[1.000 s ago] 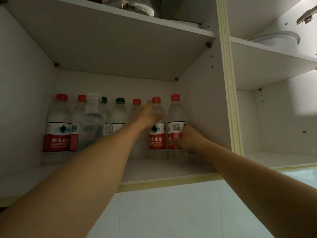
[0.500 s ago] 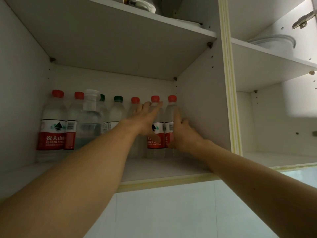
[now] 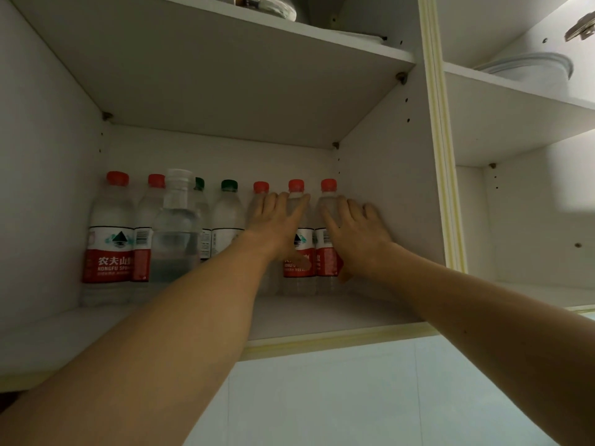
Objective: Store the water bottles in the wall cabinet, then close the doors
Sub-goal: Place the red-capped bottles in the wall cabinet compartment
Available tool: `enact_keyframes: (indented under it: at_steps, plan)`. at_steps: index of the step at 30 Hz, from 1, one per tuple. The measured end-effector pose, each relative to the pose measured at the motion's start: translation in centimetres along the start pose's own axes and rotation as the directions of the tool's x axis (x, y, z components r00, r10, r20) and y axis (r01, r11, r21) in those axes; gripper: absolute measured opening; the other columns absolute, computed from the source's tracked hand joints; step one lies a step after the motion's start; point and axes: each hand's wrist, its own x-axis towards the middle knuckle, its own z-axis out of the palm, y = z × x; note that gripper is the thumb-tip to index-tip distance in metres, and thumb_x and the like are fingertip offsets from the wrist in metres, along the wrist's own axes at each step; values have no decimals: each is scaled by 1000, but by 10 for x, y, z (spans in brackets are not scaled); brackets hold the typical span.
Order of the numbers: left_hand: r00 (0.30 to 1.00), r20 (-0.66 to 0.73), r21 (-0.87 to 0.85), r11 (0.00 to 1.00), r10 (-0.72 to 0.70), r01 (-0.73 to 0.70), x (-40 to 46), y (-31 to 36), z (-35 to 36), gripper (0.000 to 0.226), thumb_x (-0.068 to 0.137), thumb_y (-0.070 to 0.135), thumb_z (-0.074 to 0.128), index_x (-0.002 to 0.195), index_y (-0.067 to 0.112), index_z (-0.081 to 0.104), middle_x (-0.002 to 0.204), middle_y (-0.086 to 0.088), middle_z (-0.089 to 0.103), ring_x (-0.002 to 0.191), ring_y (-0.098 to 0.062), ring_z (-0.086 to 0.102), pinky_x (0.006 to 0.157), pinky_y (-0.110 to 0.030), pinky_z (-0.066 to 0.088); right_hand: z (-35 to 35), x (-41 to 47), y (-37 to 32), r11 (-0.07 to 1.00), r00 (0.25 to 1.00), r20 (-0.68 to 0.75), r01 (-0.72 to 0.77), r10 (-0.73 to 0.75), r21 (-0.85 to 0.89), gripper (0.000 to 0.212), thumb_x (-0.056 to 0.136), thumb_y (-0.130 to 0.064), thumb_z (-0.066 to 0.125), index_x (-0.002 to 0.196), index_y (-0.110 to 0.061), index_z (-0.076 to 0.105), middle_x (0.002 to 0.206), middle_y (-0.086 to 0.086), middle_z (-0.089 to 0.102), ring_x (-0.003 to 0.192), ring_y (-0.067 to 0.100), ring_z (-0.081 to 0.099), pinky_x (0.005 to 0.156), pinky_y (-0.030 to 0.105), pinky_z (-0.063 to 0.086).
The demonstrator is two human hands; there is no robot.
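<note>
Both hands flat against bottles on lower cabinet shelf.

We see L hand (image 3: 277,227) w/ fingers straight, slightly apart, against the red-cap bottle (image 3: 298,239); R hand (image 3: 355,233) likewise against the end bottle (image 3: 325,239). Bottles stand upright in a row at shelf (image 3: 315,317) rear; a white-cap bottle (image 3: 175,230) stands in front.

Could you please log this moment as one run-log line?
left hand: open, flat on bottles | right hand: open, on rightmost bottle | doors: not closed
</note>
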Motion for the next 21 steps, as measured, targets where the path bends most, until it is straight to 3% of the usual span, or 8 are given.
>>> enact_keyframes:
  at_steps: [5, 9, 15, 18, 21]
  plan:
    - [1000, -16, 90, 996, -15, 16, -4, 4, 0, 121, 78, 65, 73, 161, 22, -5, 159, -17, 18, 147, -36, 19, 123, -52, 10, 4, 7, -4, 1000, 1000, 25, 6, -7, 6, 148, 60, -68, 84, 158, -7, -9, 162, 26, 11, 146, 39, 24, 119, 50, 22]
    - [999, -6, 175, 984, -44, 45, -5, 6, 1, 110, 84, 52, 71, 160, 20, -3, 159, -15, 20, 147, -36, 19, 122, -53, 12, 8, 17, -6, 999, 999, 39, 0, -2, 52, 143, 64, -61, 86, 158, -6, -7, 161, 24, 14, 146, 38, 24, 120, 47, 21]
    - [984, 119, 295, 951, -136, 96, 2, 10, 8, 111, 91, 56, 59, 156, 19, -23, 167, -16, -6, 153, -36, -6, 122, -58, 0, 20, 26, -7, 999, 999, 38, 9, -7, -39, 147, 62, -72, 80, 157, -1, -7, 161, 25, 16, 147, 39, 22, 121, 50, 18]
    - [981, 113, 316, 942, -157, 114, 5, 12, 11, 116, 87, 70, 56, 156, 21, -24, 167, -15, -8, 153, -35, -7, 122, -59, -1, 23, 30, -11, 998, 999, 39, 10, -8, -61, 150, 61, -76, 77, 157, -1, -10, 162, 26, 11, 150, 40, 16, 120, 54, 15]
    - [981, 103, 326, 937, -164, 122, 5, 12, 12, 113, 89, 68, 54, 155, 21, -25, 167, -15, -8, 153, -35, -8, 122, -58, -3, 24, 32, -10, 998, 999, 46, 13, -10, -62, 150, 63, -76, 76, 157, 0, -13, 163, 26, 7, 151, 40, 11, 121, 55, 12]
